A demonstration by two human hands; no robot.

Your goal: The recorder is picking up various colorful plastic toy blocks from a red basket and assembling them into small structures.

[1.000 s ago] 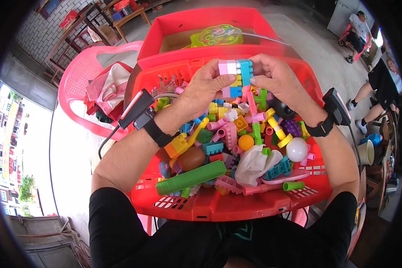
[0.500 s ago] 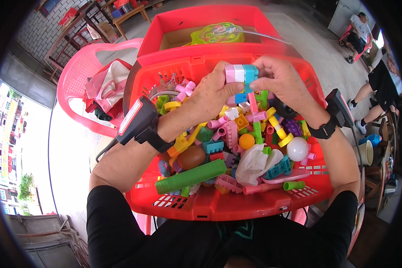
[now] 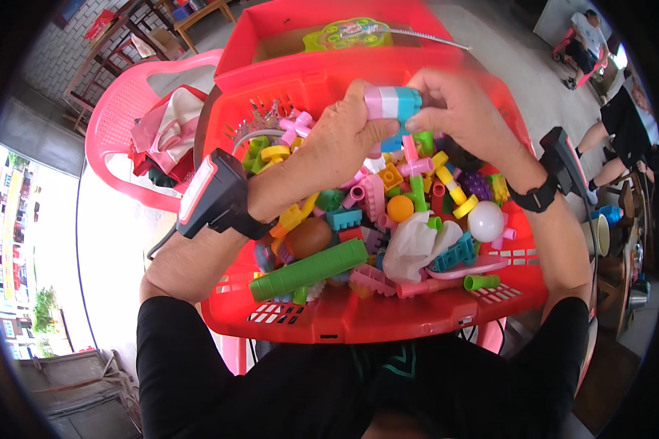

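A stack of joined toy building blocks (image 3: 389, 102), pale pink, white and turquoise, is held up over the far part of a red plastic basket (image 3: 271, 318). My left hand (image 3: 348, 121) grips the pink and white end with thumb and fingers. At the turquoise end, my right hand (image 3: 454, 106) pinches with bent fingers; some of its fingertips are hidden. Below the hands, the basket holds a heap of mixed toys: a long green block piece (image 3: 309, 269), a white ball (image 3: 485, 221), an orange ball (image 3: 400, 208) and a crumpled whitish plastic piece (image 3: 408, 249).
Behind the basket stands a red box (image 3: 234, 58) with a yellow-green toy (image 3: 344, 34) in it. A pink plastic chair (image 3: 110, 121) with a bag on it is at the left. Two people are at the far right, one seated (image 3: 586, 40).
The whole scene sits slightly higher and further left in the picture. Both hands keep hold of the joined blocks, at nearly the same place over the basket.
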